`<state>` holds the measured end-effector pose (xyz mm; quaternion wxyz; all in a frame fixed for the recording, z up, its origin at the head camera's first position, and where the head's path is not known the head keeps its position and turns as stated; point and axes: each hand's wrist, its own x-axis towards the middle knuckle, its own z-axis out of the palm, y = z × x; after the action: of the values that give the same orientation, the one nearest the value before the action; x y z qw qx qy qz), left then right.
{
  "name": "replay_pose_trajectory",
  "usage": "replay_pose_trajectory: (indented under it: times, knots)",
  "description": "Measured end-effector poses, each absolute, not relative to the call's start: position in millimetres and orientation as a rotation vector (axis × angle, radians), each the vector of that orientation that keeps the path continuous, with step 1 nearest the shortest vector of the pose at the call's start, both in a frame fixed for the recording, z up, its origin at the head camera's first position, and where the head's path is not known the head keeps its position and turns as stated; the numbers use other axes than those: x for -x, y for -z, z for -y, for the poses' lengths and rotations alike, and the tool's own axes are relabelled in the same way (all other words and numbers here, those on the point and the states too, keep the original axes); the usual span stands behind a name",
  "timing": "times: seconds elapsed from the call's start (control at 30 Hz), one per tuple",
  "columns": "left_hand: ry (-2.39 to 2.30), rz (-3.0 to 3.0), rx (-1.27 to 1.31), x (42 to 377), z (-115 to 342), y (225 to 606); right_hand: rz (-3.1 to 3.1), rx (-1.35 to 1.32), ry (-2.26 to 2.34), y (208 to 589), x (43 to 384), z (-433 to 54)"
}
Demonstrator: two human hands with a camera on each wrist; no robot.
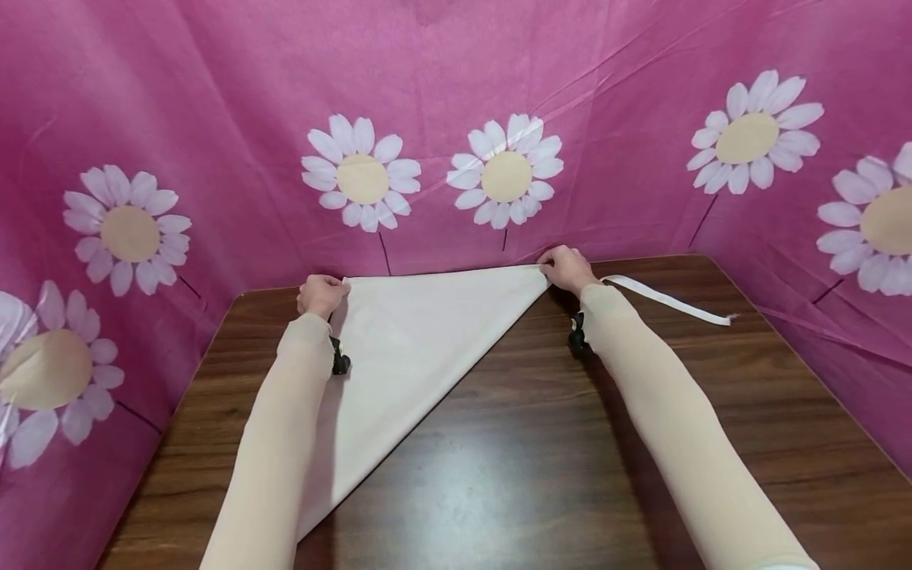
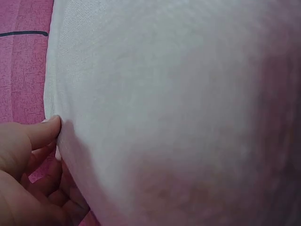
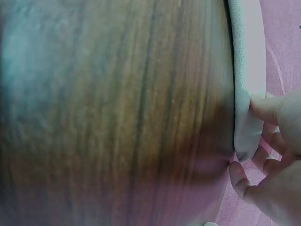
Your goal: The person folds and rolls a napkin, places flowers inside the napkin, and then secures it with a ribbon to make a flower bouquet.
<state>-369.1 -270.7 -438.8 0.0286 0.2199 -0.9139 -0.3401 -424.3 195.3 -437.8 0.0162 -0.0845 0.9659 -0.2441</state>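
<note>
A: In the head view, where does the pale cloth (image 1: 427, 348) lie?

B: It spreads as a triangle over the brown worktop (image 1: 527, 443), its upper side along the far edge, its long slanting side running down towards you on the left; your left hand (image 1: 322, 296) pinches the far left corner, your right hand (image 1: 568, 271) the far right tip; a narrow white strip (image 1: 670, 299) trails rightward from behind your right hand, and you cannot tell whether it joins the cloth; a pink backdrop (image 1: 442, 63) with daisies stands behind.

A: And the left wrist view?

B: Your thumb presses on the cloth's edge, your fingers bent beneath it; the cloth fills most of this view, blurred and shadowed lower right.

A: The right wrist view?

B: Your thumb and fingers grip the cloth's narrow tip at the worktop's edge; wood grain stretches across the left.
</note>
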Motion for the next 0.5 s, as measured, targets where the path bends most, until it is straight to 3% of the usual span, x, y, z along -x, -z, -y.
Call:
replay_pose_trajectory:
  times: [0.5]
  knots:
    - [0.954, 2.873, -0.651, 371.6, 269.0, 437.6, -3.052, 0.260, 0.709, 437.6, 427.7, -193.0]
